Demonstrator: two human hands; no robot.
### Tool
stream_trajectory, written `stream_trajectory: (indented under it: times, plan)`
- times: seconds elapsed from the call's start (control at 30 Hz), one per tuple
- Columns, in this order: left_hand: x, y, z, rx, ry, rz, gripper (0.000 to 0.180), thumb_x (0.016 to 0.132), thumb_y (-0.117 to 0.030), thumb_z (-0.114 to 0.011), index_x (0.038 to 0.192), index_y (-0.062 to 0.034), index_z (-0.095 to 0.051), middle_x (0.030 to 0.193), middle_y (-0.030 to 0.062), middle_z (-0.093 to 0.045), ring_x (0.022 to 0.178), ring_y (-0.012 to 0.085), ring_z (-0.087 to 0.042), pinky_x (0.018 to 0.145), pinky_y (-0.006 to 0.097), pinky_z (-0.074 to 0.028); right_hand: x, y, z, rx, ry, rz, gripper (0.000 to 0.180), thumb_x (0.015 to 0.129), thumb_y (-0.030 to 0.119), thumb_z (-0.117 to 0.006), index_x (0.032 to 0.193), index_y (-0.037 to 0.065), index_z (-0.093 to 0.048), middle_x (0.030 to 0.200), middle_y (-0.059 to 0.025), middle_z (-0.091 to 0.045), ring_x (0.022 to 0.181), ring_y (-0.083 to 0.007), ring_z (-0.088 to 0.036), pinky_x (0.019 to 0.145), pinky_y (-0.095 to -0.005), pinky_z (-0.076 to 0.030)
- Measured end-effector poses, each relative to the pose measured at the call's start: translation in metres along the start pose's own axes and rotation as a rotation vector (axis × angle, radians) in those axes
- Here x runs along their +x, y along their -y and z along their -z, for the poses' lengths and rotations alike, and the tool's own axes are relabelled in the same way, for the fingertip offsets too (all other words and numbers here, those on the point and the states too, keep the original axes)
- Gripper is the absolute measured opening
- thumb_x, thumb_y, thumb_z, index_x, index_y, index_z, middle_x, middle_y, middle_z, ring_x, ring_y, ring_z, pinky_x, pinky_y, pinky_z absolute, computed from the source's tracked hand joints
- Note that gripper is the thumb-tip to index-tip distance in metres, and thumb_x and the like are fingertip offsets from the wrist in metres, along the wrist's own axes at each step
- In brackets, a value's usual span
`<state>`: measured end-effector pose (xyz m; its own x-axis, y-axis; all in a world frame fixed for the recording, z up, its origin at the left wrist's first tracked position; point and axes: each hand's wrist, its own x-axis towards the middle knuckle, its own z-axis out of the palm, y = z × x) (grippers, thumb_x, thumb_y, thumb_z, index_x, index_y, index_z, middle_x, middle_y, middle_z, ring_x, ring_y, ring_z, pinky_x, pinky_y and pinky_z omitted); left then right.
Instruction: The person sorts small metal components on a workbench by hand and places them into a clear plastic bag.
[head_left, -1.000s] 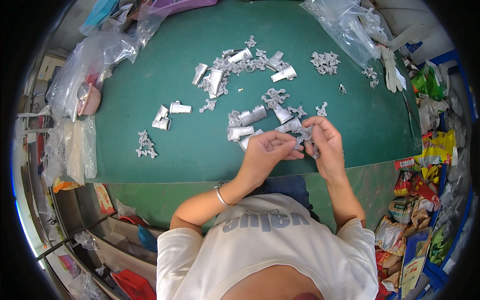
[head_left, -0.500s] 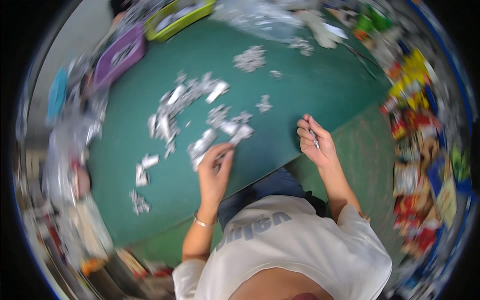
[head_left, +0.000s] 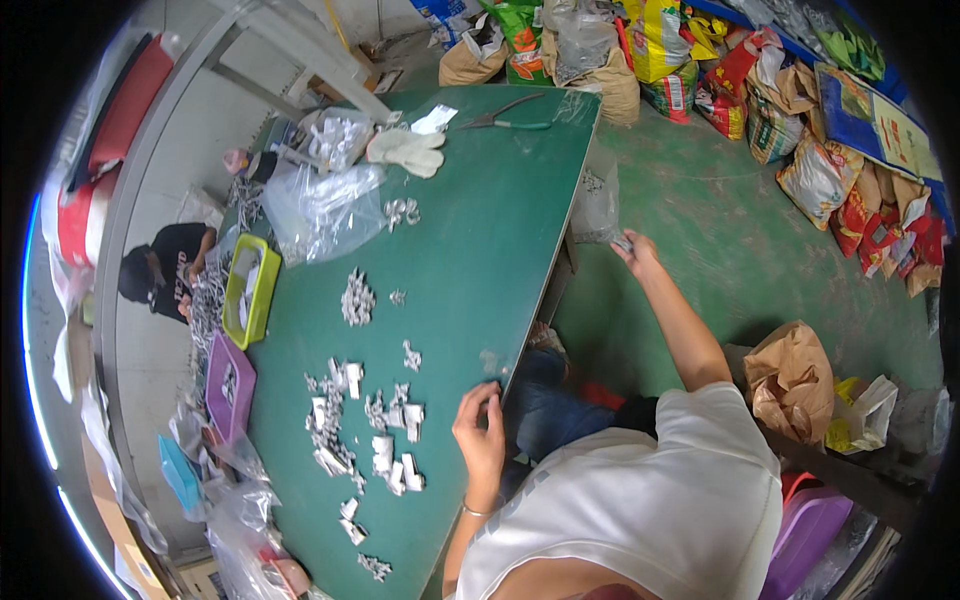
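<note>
My right hand [head_left: 640, 258] reaches out beyond the table's right edge. Its fingers are closed on a small silver metal part [head_left: 623, 241], against the bottom of a clear plastic bag [head_left: 596, 212] hanging beside the edge. Whether the hand also grips the bag I cannot tell. My left hand [head_left: 479, 428] hovers by the near edge of the green table [head_left: 450, 270], fingers loosely curled, with a gap to the thumb and nothing visible between. Left of it lie scattered silver metal parts [head_left: 326, 425] and small white-and-silver pieces [head_left: 412, 472]. Farther off is a compact pile of metal parts [head_left: 357, 298].
On the table's far end lie pliers [head_left: 505, 115], a white glove [head_left: 407, 152] and a large clear bag [head_left: 325, 210]. A yellow-green basket [head_left: 262, 295] and a purple basket [head_left: 232, 385] line the left side. Filled sacks [head_left: 660, 80] stand along the wall. Another person [head_left: 170, 265] works at the left.
My view has swung to the right. My right hand has stretched out past the table's edge to the hanging bag, and my left hand has moved away from the metal pieces toward the edge.
</note>
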<state>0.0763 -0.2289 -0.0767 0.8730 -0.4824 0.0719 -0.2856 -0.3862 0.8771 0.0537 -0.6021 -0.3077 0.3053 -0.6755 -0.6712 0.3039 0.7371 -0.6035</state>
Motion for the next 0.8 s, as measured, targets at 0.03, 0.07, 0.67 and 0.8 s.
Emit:
stream_trajectory:
  times: [0.03,0.07,0.67,0.8]
  plan:
    - [0.002,-0.001,-0.002,0.001,-0.011,-0.001,0.013,0.082,0.002,-0.054,0.093,0.0036,-0.061,0.093,0.0134,-0.061,0.084,0.0207,-0.059,0.072,0.028,-0.048,0.023,0.003,-0.017,-0.03,0.025,0.035,0.022,0.088,0.007,-0.042,0.107,-0.004,-0.046,0.097,-0.0158,-0.048,0.083,-0.0296,-0.055,0.074,-0.0451,-0.054]
    - [0.002,-0.001,-0.004,0.006,-0.025,0.004,0.013,0.082,0.002,-0.053,0.093,0.0035,-0.061,0.093,0.0133,-0.061,0.084,0.0208,-0.059,0.074,0.028,-0.047,0.041,0.006,-0.034,-0.034,0.069,0.068,0.026,0.088,0.008,-0.041,0.111,-0.004,-0.044,0.103,-0.0166,-0.047,0.09,-0.0302,-0.053,0.076,-0.0441,-0.053]
    - [-0.003,0.014,0.082,0.365,-0.392,-0.015,0.014,0.077,0.004,-0.055,0.091,0.0011,-0.059,0.093,0.0158,-0.06,0.092,0.0319,-0.057,0.083,0.036,-0.044,-0.065,0.017,-0.083,-0.611,0.019,1.41,0.02,0.08,-0.003,-0.053,0.099,-0.002,-0.054,0.102,-0.0123,-0.056,0.087,-0.0215,-0.055,0.079,-0.0324,-0.045]
    - [-0.006,0.057,0.152,0.644,-0.702,-0.055,0.028,0.074,0.004,-0.058,0.101,-0.0017,-0.056,0.11,0.0149,-0.055,0.106,0.0325,-0.05,0.091,0.037,-0.04,-0.203,0.016,-0.159,-0.585,0.54,1.363,0.012,0.082,-0.002,-0.054,0.094,-0.002,-0.057,0.101,-0.0116,-0.056,0.086,-0.019,-0.054,0.077,-0.0298,-0.044]
